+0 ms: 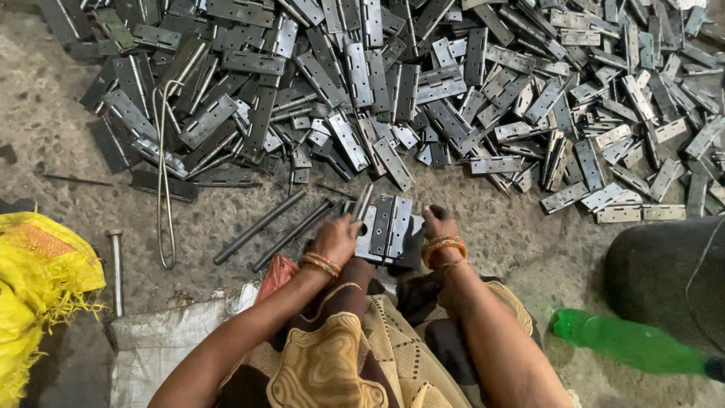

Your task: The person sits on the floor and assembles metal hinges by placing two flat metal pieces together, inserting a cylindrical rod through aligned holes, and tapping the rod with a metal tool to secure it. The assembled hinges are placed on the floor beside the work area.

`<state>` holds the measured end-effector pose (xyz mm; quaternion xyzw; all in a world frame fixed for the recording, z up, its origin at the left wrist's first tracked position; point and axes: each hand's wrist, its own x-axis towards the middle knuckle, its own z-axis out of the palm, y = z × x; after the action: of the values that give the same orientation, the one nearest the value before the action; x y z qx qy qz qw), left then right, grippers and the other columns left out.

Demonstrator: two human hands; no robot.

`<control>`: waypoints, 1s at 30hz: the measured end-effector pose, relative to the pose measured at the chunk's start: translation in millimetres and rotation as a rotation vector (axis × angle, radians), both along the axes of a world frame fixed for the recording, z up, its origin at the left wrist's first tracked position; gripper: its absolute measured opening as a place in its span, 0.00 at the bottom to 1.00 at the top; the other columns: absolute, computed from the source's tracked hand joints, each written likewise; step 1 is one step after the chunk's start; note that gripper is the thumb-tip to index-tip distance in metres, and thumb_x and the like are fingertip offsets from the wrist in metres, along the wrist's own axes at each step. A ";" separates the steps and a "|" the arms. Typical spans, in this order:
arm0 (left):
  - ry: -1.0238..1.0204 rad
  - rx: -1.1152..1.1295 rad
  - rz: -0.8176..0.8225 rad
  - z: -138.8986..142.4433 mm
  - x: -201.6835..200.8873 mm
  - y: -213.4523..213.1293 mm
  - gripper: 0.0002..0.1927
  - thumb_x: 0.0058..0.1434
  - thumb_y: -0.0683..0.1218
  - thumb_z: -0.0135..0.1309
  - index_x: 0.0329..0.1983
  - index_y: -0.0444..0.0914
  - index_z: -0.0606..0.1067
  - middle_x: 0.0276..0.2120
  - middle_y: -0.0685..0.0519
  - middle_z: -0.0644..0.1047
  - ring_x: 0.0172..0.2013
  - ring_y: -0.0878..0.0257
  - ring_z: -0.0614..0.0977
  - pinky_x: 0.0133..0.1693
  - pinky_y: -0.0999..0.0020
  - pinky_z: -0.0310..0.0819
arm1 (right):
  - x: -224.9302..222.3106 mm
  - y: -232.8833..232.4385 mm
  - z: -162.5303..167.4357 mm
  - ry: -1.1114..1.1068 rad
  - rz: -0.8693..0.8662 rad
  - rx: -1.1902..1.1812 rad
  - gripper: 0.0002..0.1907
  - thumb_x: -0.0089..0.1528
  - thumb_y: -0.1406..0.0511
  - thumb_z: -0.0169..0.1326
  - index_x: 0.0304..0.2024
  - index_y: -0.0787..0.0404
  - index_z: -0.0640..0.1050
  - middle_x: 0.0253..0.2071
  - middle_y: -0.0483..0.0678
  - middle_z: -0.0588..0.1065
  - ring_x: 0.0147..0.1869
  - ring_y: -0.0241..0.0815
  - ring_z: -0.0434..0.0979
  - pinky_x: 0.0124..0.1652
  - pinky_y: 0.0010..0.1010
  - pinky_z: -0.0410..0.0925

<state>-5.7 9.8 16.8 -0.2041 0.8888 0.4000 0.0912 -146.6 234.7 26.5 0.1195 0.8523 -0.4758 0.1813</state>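
A single head-worn camera is looking steeply down from close above the person's lap, facing forward over the concrete floor [60,151], taking in the heap of metal hinges [423,83] beyond the knees.

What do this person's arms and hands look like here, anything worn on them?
Both forearms are bare, with no sleeves or gloves in view. The left hand has a stack of orange and gold bangles at the wrist. The right hand has orange and green bangles. No rings or markings can be made out.
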 end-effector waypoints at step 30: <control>0.185 0.160 -0.219 -4.9 -38.2 70.7 0.19 0.56 0.45 0.64 0.52 0.43 0.81 0.55 0.46 0.77 0.56 0.48 0.79 0.58 0.58 0.74 | 3.5 -13.5 0.7 -0.225 -0.070 0.260 0.44 0.42 0.50 0.76 0.52 0.70 0.77 0.44 0.63 0.80 0.48 0.57 0.84 0.46 0.46 0.76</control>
<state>-44.0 80.5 11.9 -0.0605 0.8757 0.4742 0.0677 -143.1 221.1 27.3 0.2241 0.8763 -0.3513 0.2418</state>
